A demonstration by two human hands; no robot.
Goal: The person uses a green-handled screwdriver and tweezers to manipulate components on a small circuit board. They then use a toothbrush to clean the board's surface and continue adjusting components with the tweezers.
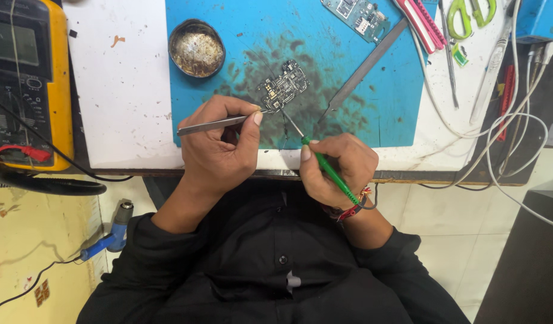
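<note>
Black sleeves frame the nearest part of the view, and just past them your two hands meet at the table edge. Your left hand (219,147) is closed around a pair of metal tweezers (213,125), thumb and forefinger pinching them near the tips, which reach the lower edge of the small circuit board (284,89). Your right hand (335,168) is wrapped around a thin green-handled soldering iron (327,168) like a pen, its metal tip angled up toward the same edge of the board.

That board lies on the blue work mat (384,114), in the middle of a dark scorched patch, a little beyond both hands. To work this joint well, I'd judge you should keep both wrists resting on the table edge, so the two tips stay steady against each other. Hold the tweezers lightly enough that the board does not skate on the mat, and bring the iron in at a shallow angle, touching only the one spot.

Further out, a round tin of flux (196,48) sits near the mat's left edge, and a long flat metal file (363,69) lies diagonally to the right of the board. A second green circuit board (357,15) rests at the mat's top. Far left stands a yellow multimeter (30,78); far right, white cables (498,138) trail off the table.
</note>
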